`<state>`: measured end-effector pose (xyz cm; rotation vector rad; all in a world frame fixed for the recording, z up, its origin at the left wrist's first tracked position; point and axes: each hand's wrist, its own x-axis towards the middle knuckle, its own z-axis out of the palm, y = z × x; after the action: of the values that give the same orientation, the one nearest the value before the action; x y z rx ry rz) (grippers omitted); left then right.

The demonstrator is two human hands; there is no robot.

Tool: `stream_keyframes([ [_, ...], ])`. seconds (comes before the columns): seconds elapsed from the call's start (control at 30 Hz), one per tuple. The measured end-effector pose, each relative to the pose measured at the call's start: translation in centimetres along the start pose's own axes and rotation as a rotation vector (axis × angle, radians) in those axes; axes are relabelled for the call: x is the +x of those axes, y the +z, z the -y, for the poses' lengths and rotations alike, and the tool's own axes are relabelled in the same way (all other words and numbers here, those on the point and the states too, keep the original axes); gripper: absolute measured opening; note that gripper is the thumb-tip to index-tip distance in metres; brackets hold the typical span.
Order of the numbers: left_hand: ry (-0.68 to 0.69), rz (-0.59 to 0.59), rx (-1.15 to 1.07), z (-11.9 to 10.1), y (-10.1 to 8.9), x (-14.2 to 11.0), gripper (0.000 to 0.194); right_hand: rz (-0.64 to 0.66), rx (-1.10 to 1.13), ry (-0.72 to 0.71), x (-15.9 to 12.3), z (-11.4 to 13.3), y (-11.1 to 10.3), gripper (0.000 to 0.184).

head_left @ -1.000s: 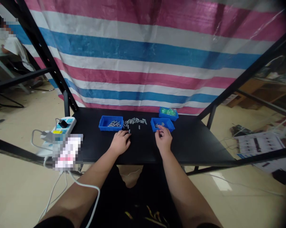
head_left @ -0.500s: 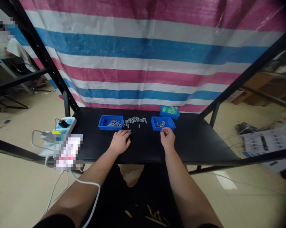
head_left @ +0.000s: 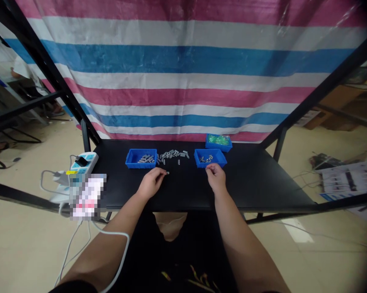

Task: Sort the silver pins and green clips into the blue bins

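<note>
My left hand (head_left: 152, 182) is above the black tabletop with thumb and fingers pinched on a small metal cylinder (head_left: 168, 173), whose tip shows past the fingertips. My right hand (head_left: 216, 178) is closed at the near edge of a blue bin (head_left: 219, 157) that has small metal parts (head_left: 208, 158) in it. Whatever is between those fingertips is too small to make out. Beyond my left hand, another blue bin (head_left: 133, 157) contains several metal cylinders (head_left: 146, 158). A loose heap of similar cylinders (head_left: 173, 154) lies between the two bins, and a single cylinder (head_left: 179, 162) stands nearer to me.
Behind the right bin stands a third blue bin (head_left: 221, 147) with green items in clear plastic. A white power strip (head_left: 90, 160) with plugs and cables lines the left edge of the table (head_left: 247, 187), beside a blurred-out device (head_left: 88, 197). Black frame posts and a striped sheet (head_left: 183, 97) enclose the back.
My left hand has drawn back slightly toward me, its fingers going from spread on the tabletop to a pinch around the cylinder. The right hand has hardly moved.
</note>
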<state>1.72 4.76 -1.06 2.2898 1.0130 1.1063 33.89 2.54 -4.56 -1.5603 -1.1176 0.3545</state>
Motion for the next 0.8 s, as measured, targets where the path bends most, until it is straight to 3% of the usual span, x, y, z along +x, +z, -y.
stream_keyframes([
  [0.17, -0.152, -0.421, 0.112, 0.8, -1.0, 0.1, 0.012, 0.030, 0.010, -0.005, -0.1, 0.3, -0.1, 0.018],
  [0.27, -0.213, -0.580, 0.174, 1.5, -1.4, 0.3, 0.016, 0.052, 0.026, 0.000, -0.1, 0.5, -0.2, 0.019],
  [0.5, -0.342, -0.579, 0.250, 2.2, -1.3, 0.4, 0.018, 0.077, 0.004, -0.001, -0.3, 0.7, -0.2, 0.019],
  [0.8, -0.344, -0.532, 0.246, 2.0, -1.4, 0.3, 0.023, 0.085, -0.017, -0.010, -0.4, 1.2, -0.2, 0.019],
])
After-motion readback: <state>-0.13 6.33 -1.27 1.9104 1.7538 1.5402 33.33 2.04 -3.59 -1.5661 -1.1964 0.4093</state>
